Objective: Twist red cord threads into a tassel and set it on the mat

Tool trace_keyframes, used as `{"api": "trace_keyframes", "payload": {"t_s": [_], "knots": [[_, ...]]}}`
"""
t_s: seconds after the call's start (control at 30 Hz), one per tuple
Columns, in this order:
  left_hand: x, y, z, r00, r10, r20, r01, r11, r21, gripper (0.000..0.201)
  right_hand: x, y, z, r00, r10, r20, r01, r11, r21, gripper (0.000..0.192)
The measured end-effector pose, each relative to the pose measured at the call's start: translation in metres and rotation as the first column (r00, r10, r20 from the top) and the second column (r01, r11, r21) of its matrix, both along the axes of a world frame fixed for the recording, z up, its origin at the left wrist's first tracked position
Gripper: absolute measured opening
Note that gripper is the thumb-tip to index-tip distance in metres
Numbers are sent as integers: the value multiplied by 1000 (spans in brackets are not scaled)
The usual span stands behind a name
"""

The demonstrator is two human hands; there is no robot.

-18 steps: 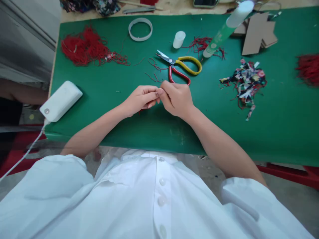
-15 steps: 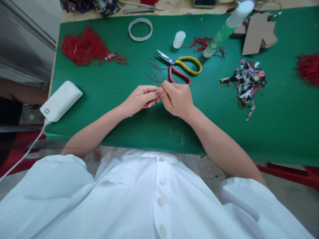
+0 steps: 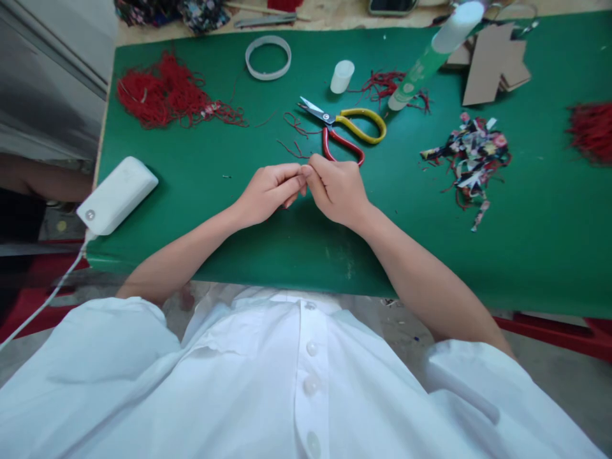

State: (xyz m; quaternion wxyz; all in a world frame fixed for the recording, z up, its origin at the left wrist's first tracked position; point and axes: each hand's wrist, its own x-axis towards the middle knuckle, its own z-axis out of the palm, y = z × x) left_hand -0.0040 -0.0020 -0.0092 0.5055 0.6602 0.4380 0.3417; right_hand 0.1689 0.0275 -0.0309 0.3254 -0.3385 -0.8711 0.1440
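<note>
Pinching something hidden, left hand [image 3: 268, 191] meets right hand [image 3: 337, 189].

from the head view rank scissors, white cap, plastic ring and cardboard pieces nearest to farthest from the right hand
From the right hand:
1. scissors, just beyond the hand
2. white cap, farther back
3. plastic ring, back left
4. cardboard pieces, far back right
</note>
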Motion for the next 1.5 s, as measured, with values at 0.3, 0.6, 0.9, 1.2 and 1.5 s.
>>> {"api": "trace_keyframes", "payload": {"t_s": [0.3, 0.6, 0.9, 1.2, 1.5], "knots": [[-2, -3, 0, 993, 28, -116, -11, 989, 147, 38, -3, 0, 0, 998, 3, -69, -3, 1000, -8, 43], [-5, 2, 4, 984, 12, -175, 21, 983, 182, 38, -5, -3, 5, 989, 3, -148, -24, 990, -138, 53], [-30, 20, 25, 881, 329, -340, -275, 941, 199, 45, -1, -1, 10, 978, -53, -202, 20, 986, -163, 57], [-43, 25, 40, 460, 486, -743, -312, 872, 378, 39, 3, 1, 18, 944, -76, -320, 21, 985, -172, 54], [-52, 24, 12, 434, 447, -782, -360, 882, 304, 23, 6, 3, 18, 969, -72, -237, 40, 990, -136, 54]]}}
